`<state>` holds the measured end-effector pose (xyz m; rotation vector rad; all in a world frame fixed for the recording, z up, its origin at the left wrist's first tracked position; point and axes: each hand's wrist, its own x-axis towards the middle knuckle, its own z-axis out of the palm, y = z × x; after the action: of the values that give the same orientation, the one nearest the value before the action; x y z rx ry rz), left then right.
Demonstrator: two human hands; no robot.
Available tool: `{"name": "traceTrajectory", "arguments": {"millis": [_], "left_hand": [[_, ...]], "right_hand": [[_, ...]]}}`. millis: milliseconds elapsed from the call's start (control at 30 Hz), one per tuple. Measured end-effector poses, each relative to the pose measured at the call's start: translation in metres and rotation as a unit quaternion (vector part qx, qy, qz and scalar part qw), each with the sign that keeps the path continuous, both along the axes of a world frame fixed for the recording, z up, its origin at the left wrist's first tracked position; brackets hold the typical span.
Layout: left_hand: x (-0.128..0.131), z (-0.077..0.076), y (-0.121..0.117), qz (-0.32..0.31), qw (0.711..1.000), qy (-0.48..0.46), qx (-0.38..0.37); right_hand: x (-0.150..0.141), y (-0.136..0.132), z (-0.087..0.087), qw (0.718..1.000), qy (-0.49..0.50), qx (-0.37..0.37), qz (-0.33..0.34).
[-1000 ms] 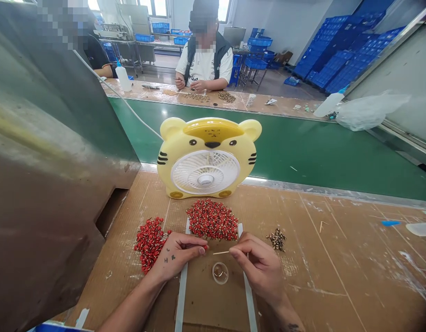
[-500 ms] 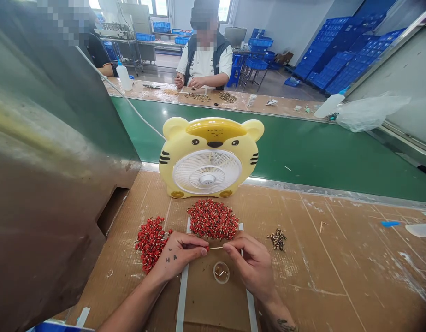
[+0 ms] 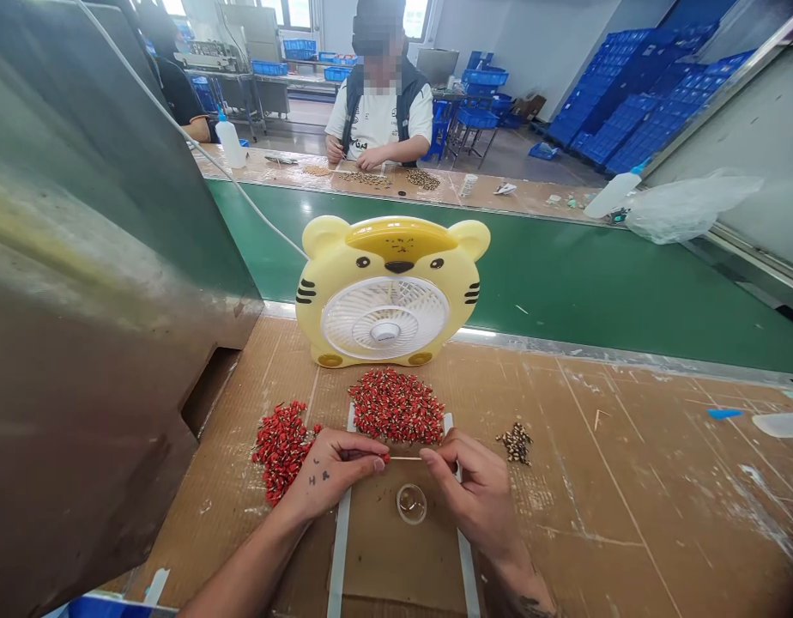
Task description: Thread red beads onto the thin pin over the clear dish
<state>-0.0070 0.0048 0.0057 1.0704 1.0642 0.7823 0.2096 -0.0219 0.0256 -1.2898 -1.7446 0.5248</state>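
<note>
My left hand (image 3: 329,470) rests on the cardboard work surface (image 3: 602,498) and pinches a small red piece (image 3: 385,458) between thumb and finger. My right hand (image 3: 477,489) pinches a thin pale stick (image 3: 406,458), whose tip touches the red piece. Just beyond my hands lies a heap of small red pieces (image 3: 396,405). A second red heap (image 3: 281,439) lies left of my left hand. A small clear dish (image 3: 411,502) sits between my wrists.
A yellow tiger-shaped desk fan (image 3: 389,292) stands behind the heaps. A little pile of dark beads (image 3: 516,441) lies to the right. A metal machine housing (image 3: 81,300) fills the left. Across the green conveyor belt (image 3: 596,275) a seated person (image 3: 380,107) works at another bench.
My right hand has moved left, bringing the stick's tip from a gap away up against the red piece held in my left hand. My left hand stays in place.
</note>
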Motion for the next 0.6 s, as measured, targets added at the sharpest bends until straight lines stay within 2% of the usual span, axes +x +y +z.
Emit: {"name": "traceTrajectory", "arguments": {"millis": [67,167,233,300,400,467,533,600], "left_hand": [[0.0,0.001,0.001,0.006,1.0,0.007,0.003],[0.0,0.003,0.001,0.009,1.0,0.012,0.01],[0.0,0.003,0.001,0.003,1.0,0.013,0.008],[-0.001,0.002,0.0,0.0,1.0,0.017,-0.001],[-0.002,-0.002,0.0,0.007,0.999,0.02,-0.024],[-0.003,-0.005,0.0,0.008,0.999,0.01,-0.033],[-0.002,-0.006,0.0,0.004,0.999,-0.002,-0.034],[-0.001,-0.006,0.0,-0.002,0.999,-0.01,-0.035]], "right_hand": [[0.009,-0.001,0.004,1.0,-0.011,-0.008,0.017],[0.019,-0.004,0.008,0.993,-0.066,-0.032,0.095],[0.022,-0.008,0.007,0.982,-0.12,-0.055,0.138],[0.025,-0.011,0.004,0.973,-0.158,-0.079,0.148],[0.044,-0.009,-0.001,0.977,-0.169,-0.093,0.093],[0.069,-0.004,-0.003,0.98,-0.181,-0.086,0.019],[0.098,0.004,-0.003,0.97,-0.231,-0.071,-0.04],[0.121,0.013,-0.003,0.955,-0.289,-0.068,-0.028]]}}
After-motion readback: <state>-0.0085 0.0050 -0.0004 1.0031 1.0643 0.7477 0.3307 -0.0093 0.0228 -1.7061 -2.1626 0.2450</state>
